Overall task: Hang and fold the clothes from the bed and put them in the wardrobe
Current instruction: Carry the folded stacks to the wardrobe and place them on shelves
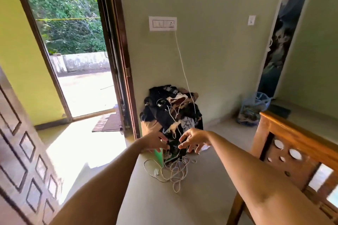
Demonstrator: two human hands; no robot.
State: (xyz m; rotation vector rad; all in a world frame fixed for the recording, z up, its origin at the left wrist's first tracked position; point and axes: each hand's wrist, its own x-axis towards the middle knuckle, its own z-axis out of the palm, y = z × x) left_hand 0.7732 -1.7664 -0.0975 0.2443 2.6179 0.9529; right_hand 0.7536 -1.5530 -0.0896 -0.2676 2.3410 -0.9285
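Left hand (pixel 155 142), right hand (pixel 193 139): fingers spread, empty, reaching | heap of dark clothes (pixel 170 111) just beyond both, tangled in white charger cable (pixel 172 171) | wooden bed frame (pixel 292 133) right of right hand | progress: apparently nothing folded or hung yet; wardrobe unseen

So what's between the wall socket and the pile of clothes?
Head view: a thin white cable hangs down from the white wall socket plate onto the dark heap of clothes.
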